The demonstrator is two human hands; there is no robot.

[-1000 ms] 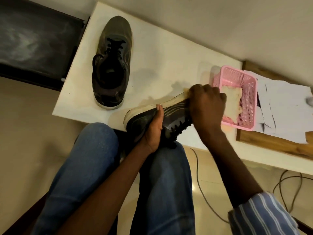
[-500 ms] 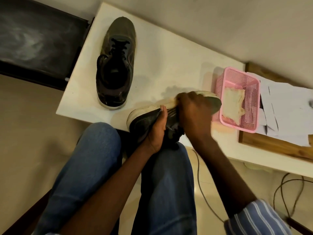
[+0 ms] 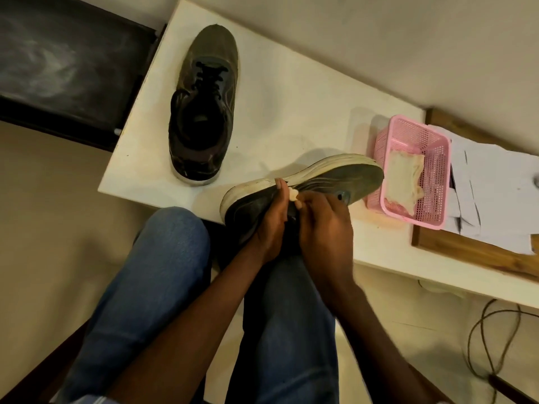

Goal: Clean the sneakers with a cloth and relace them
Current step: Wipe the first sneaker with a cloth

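Observation:
A dark grey sneaker with a white sole lies on its side at the table's front edge, its heel over my lap. My left hand grips its heel part. My right hand presses a small pale cloth against the sneaker's middle; only a bit of cloth shows between the fingers. The second dark sneaker, laced, stands upright on the white table farther back left.
A pink mesh basket with another pale cloth inside stands right of the held sneaker. Behind it lie white papers on a wooden board. Cables trail on the floor at right. My knees in jeans are below.
My right hand slid with the cloth from the sneaker's toe back toward its middle, uncovering the toe. My left hand stayed on the heel.

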